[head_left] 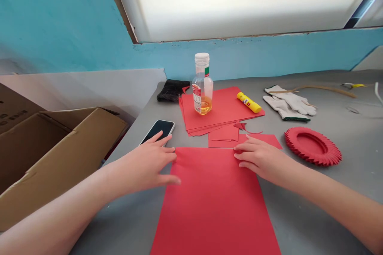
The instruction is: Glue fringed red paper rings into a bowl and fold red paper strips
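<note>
A large sheet of red paper [214, 203] lies flat on the grey table, running off the bottom of the view. At its far left corner is my left hand [152, 161], fingers spread, with the thumb over the sheet's left edge and the fingertips near a phone [160, 127]. My right hand [259, 155] rests on the far right corner, fingers stretched out and lightly bent over the paper. Beyond the sheet lie smaller red paper pieces [223, 132] and a red strip [266, 139]. A round red pleated paper piece [312, 146] sits right of my right hand.
A bottle [202, 87] with amber liquid stands on a stack of red paper [227, 105], beside a yellow glue stick [249, 102]. White gloves [289, 103] lie at the back right, a black cloth item [172, 89] at the back left. A cardboard box [66, 151] is left of the table.
</note>
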`<state>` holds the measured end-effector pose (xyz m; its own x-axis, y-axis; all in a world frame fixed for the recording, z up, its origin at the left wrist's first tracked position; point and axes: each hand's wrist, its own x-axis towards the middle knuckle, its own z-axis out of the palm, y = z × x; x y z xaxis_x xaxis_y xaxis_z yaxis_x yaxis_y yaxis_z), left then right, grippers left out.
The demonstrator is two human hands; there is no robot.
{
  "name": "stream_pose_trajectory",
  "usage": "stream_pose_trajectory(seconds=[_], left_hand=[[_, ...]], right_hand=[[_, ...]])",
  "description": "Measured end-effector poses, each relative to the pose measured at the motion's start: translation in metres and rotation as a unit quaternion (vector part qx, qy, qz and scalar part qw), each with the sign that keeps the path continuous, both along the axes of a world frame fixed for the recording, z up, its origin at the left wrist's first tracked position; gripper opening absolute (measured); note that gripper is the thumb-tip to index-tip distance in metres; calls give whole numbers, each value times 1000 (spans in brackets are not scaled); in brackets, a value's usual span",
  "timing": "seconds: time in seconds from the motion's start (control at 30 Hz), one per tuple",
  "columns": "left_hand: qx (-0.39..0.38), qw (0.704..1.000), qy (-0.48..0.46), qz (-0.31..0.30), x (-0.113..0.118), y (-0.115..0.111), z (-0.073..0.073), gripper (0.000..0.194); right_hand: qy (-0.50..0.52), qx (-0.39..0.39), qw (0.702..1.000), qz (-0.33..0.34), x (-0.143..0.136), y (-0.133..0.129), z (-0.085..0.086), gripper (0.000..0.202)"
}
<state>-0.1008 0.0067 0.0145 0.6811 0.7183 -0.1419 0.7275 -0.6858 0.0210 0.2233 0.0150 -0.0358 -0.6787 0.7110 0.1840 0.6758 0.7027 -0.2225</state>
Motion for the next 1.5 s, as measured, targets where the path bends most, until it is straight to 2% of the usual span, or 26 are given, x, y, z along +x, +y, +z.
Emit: stream_pose_trajectory(seconds=[0.07,0.13,0.2,0.27,0.43,0.57,0.73,0.83,1.0,1.17,1.27,1.4,1.5], left_hand=[[65,998,-20,13,17,-1,-3,37],[105,993,-53,-24,36,-1,-10,32],[102,989,-72,-82,51,1,-20,32],[84,989,-80,-92,60,5,-30,32],[11,991,-120,-52,58,13,-41,35],[-30,985,-171,-23,53,16,-40,47],[-44,985,-166,1,52,19,-41,56],[-29,987,-160,6,52,20,-38,55],[2,989,-146,-1,52,17,-33,24],[40,992,-119,-15,54,9,-34,11],[78,993,-86,-34,55,5,-33,15],[113,991,-40,-60,55,-1,-32,39],[128,989,-20,-77,55,-4,-33,45]], right_hand=[[-16,-28,999,-1,-1,0,3,18],[-19,-46,999,-18,-4,-1,7,13],[-13,-54,998,-41,-10,-2,12,11],[-18,-63,996,-53,-20,-3,17,12],[-73,-74,993,-46,-44,1,19,18],[-38,-86,993,-72,-49,4,11,23],[8,-147,984,-103,-49,3,8,45],[14,-157,981,-114,-48,-2,9,50],[-9,-85,991,-104,-44,-11,10,23],[-90,13,990,-105,-43,-20,14,16],[-146,57,981,-112,-43,-24,16,12],[-165,118,976,-80,-43,-26,16,16],[-159,115,978,-66,-42,-26,16,20]])
